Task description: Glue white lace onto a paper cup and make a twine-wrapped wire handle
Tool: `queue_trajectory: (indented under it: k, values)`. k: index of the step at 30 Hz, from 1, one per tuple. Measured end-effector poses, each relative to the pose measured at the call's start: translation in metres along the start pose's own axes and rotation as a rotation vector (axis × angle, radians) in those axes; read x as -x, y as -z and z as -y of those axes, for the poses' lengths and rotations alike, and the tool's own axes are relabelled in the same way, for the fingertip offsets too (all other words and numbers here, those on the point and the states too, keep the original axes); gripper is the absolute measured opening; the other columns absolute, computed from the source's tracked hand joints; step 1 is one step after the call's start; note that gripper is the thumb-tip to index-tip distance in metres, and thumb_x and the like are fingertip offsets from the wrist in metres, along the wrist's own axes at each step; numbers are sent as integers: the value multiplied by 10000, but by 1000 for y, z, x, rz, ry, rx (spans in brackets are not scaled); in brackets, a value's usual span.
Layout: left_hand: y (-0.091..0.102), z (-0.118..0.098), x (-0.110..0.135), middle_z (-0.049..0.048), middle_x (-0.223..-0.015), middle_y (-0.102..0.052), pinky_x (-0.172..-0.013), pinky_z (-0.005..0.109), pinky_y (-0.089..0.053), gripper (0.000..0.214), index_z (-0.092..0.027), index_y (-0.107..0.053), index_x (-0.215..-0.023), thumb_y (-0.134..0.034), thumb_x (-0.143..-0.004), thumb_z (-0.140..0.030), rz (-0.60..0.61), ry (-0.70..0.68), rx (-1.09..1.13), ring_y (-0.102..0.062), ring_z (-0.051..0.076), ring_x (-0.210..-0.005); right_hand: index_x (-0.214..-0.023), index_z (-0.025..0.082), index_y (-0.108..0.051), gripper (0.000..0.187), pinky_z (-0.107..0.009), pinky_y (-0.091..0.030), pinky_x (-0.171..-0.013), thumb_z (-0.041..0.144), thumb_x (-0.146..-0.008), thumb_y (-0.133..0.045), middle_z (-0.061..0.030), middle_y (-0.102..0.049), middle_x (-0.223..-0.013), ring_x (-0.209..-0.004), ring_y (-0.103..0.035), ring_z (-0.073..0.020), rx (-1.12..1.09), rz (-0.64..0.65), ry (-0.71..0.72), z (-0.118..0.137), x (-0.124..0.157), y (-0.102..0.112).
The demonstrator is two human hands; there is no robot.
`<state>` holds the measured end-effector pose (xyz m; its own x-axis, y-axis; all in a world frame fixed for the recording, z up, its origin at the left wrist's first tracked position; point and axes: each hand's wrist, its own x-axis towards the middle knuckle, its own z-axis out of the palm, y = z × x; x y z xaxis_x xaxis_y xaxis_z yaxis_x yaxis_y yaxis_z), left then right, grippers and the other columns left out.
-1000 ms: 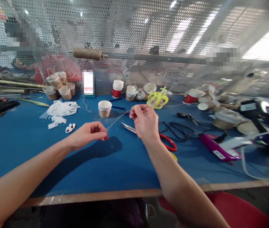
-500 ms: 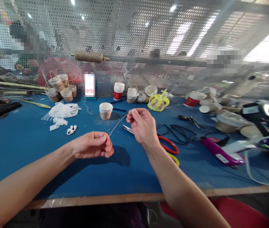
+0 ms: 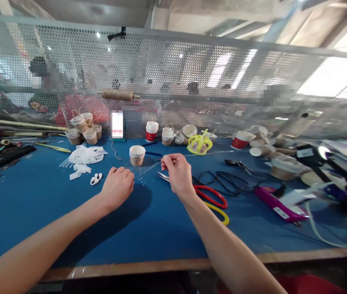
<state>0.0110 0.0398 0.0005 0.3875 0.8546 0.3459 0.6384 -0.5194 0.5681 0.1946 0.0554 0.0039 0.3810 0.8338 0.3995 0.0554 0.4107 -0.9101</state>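
A thin string (image 3: pixel 149 168) stretches between my two hands. My right hand (image 3: pixel 178 173) pinches one end between thumb and fingertips. My left hand (image 3: pixel 118 185) is a closed fist, knuckles up, with the string's other end running to its edge; the grip itself is hidden. Just beyond them stands a small cup (image 3: pixel 137 157) with a white rim and a brown lower part, white crumbs scattered around its base. Scissors (image 3: pixel 212 196) with one red and one yellow handle lie partly under my right hand, blades pointing left.
White gloves (image 3: pixel 87 155) and a white clip-like piece (image 3: pixel 96 179) lie at the left. Several brown cups (image 3: pixel 83 130), a phone (image 3: pixel 117 124), a red-and-white cup (image 3: pixel 152 131) and a yellow crown-shaped piece (image 3: pixel 199 143) line the back. Black cable (image 3: pixel 225 179) and a purple tool (image 3: pixel 280 206) are at right.
My left hand has turned from palm sideways to knuckles up, shifting slightly left and away from me. My right hand keeps its pinch on the string. The view has tilted upward.
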Motion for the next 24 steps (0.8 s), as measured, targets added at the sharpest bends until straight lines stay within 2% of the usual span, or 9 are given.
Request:
queue_trajectory:
  k: [4,8,12,16,19,21,24]
  values:
    - [4,6,-3,49,-657,-578,-661,336,-383,128,-181,-494,-602,-501,-725,-216,47,62,107,-522,198,-673,-668,151,-537,155,-233,-429,-494,275,-666,-630,25,-565,-551,-494,-509,-85,-27,-43,-57,3,-3,-3]
    - [12,14,-4,23,-615,-606,-547,252,-409,222,-169,-507,-628,-453,-780,-321,92,99,251,-534,136,-566,-660,147,-536,159,-232,-433,-484,268,-643,-638,27,-562,-541,-491,-513,-86,-52,-46,-73,12,-7,-7]
    - [12,17,-3,21,-612,-581,-565,266,-406,218,-176,-476,-626,-450,-789,-319,14,93,245,-518,141,-577,-654,150,-538,182,-231,-435,-475,282,-619,-659,22,-583,-555,-489,-519,-87,-67,-42,-83,14,-9,-11]
    - [8,17,-1,55,-702,-553,-753,371,-360,151,-193,-439,-600,-512,-732,-203,-138,41,121,-501,214,-780,-637,156,-542,181,-229,-423,-459,289,-622,-664,22,-579,-534,-473,-512,-91,-60,-63,-105,4,-6,-14]
    - [6,16,0,76,-732,-553,-835,419,-302,163,-194,-430,-591,-515,-726,-162,-182,10,74,-480,247,-868,-630,154,-546,167,-226,-412,-457,276,-627,-660,25,-569,-519,-465,-504,-88,-68,-73,-130,-3,-2,-14]
    - [6,16,1,72,-720,-559,-811,405,-323,152,-192,-448,-598,-511,-733,-167,-172,13,74,-492,240,-840,-635,152,-547,157,-225,-415,-465,266,-628,-654,26,-567,-528,-472,-504,-84,-89,-68,-145,-4,-1,-13]
    - [7,16,3,36,-667,-571,-670,323,-392,129,-184,-513,-650,-506,-764,-246,-90,57,142,-523,188,-682,-629,153,-535,159,-223,-419,-475,264,-627,-648,32,-560,-541,-483,-502,-77,-137,-56,-164,-3,-2,-9]
